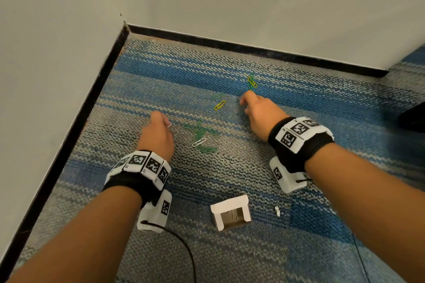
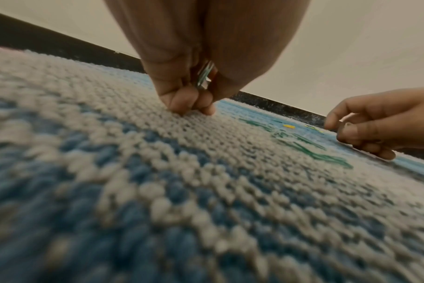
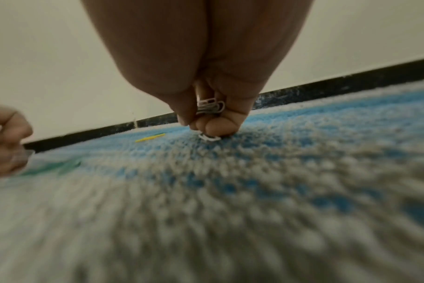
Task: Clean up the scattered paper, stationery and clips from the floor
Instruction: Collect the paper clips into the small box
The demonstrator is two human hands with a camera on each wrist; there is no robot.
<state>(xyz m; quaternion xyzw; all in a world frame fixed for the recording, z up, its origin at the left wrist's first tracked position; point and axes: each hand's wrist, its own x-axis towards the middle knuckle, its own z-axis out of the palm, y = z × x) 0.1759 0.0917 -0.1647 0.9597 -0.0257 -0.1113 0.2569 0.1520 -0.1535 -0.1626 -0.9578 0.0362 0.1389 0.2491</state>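
Coloured paper clips lie scattered on the blue-grey carpet [image 1: 230,179]. A green pile with one white clip [image 1: 199,142] sits between my hands, a yellow clip [image 1: 219,105] lies farther out, and a green-yellow bunch [image 1: 251,81] lies beyond my right hand. My left hand [image 1: 158,128] is curled, knuckles on the carpet, holding clips [image 2: 204,76] in its fist. My right hand [image 1: 255,110] grips a bundle of pale clips [image 3: 210,107] and its fingertips [image 3: 213,129] press on a white clip [image 3: 208,137] on the floor.
A small open cardboard box [image 1: 231,212] with a clip inside stands near me. A white paper scrap [image 1: 277,210] lies to its right. Walls with black skirting [image 1: 230,45] close the corner at left and back. A dark object [image 1: 414,117] sits far right.
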